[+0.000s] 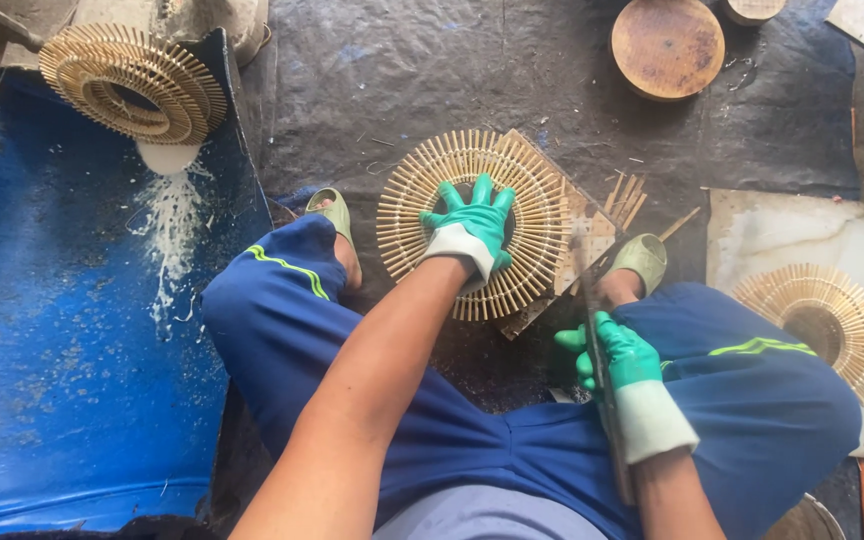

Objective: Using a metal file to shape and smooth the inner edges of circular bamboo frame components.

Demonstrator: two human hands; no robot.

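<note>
**Gloved hands at a bamboo-stick ring on the floor**

Nearest the camera are the person's knees in blue trousers (512,440), squatting over a dark tarpaulin (402,70).

At the far left, a blue plastic sheet (62,330) carries a finished ring of bamboo sticks (132,83) at its upper edge, with white splashes running down below it.

In the middle, the left hand (472,228), in a green glove, lies flat with fingers spread on the centre of a round bamboo-stick ring (472,222), which rests on a board between the two green sandals.

To the right, the right hand (617,355), also gloved, is clamped around a long dark blade (600,350) held near the right knee.

Farther right, another stick ring (817,320) lies on a pale slab (802,235); a round wooden disc (667,45) sits at the tarpaulin's top edge.
</note>
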